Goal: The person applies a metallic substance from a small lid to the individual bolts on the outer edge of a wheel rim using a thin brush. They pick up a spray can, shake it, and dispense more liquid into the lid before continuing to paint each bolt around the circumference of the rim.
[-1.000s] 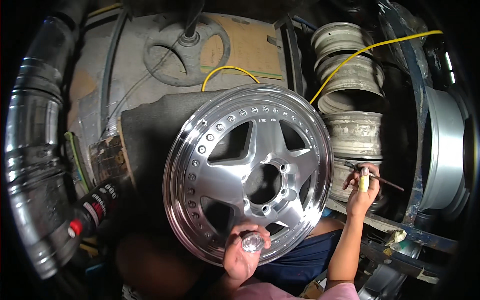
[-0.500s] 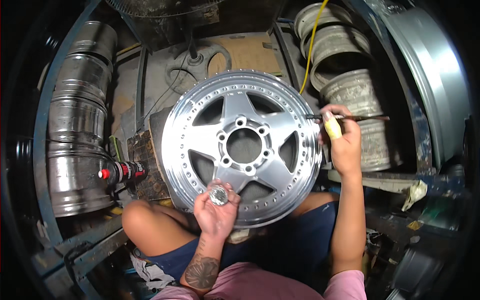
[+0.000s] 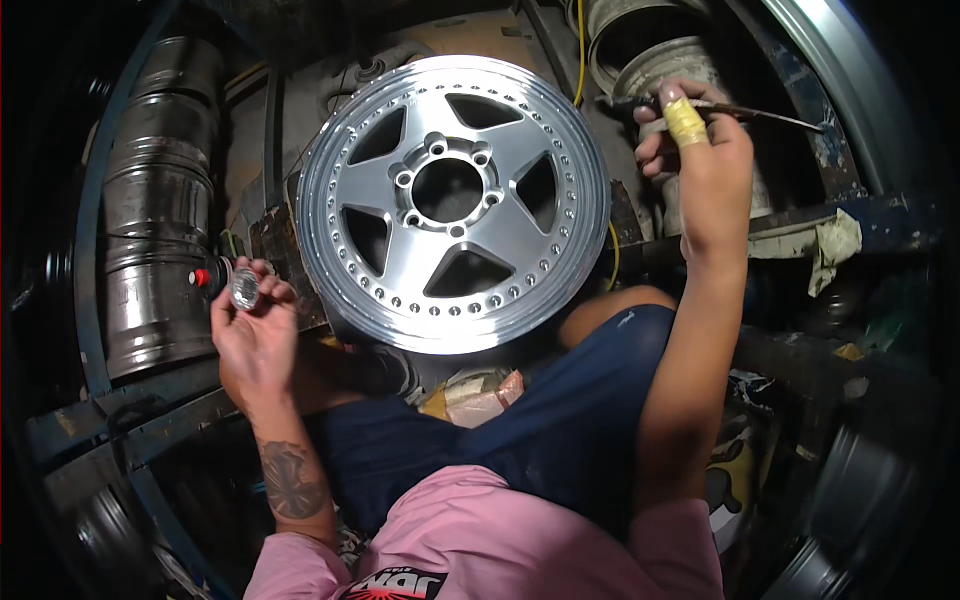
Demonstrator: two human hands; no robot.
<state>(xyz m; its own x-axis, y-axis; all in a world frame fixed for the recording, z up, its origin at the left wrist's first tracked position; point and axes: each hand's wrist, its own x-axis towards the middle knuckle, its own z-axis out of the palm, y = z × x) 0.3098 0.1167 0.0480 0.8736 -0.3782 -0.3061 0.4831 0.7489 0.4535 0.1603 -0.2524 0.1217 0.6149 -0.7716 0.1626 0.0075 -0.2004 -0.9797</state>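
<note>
A silver five-spoke wheel (image 3: 415, 250) with a polished lip and a ring of small bolts stands in front of my knees. Left of it, my left hand (image 3: 255, 335) grips a small round silvery cup (image 3: 244, 288) in its fingertips, apart from the wheel. Up at the right, my right hand (image 3: 708, 165) pinches a thin paintbrush (image 3: 765, 115) with a dark tip, held nearly level and off the rim. Yellow tape (image 3: 685, 121) wraps my right thumb. A dark bottle with a red cap (image 3: 200, 277) shows partly behind my left hand.
Stacked metal rims (image 3: 155, 230) line the left side; dull, scuffed rims (image 3: 655, 75) stand at the far right. A yellow cable (image 3: 582, 50) hangs beside them. Crumpled paper (image 3: 838, 245) drapes over the right-hand frame bar. A wrapped block (image 3: 478, 398) lies between my legs.
My left hand has gone from the wheel's lower edge out to the left with the cup. My right hand has lifted the brush away from the rim. The view has shifted.
</note>
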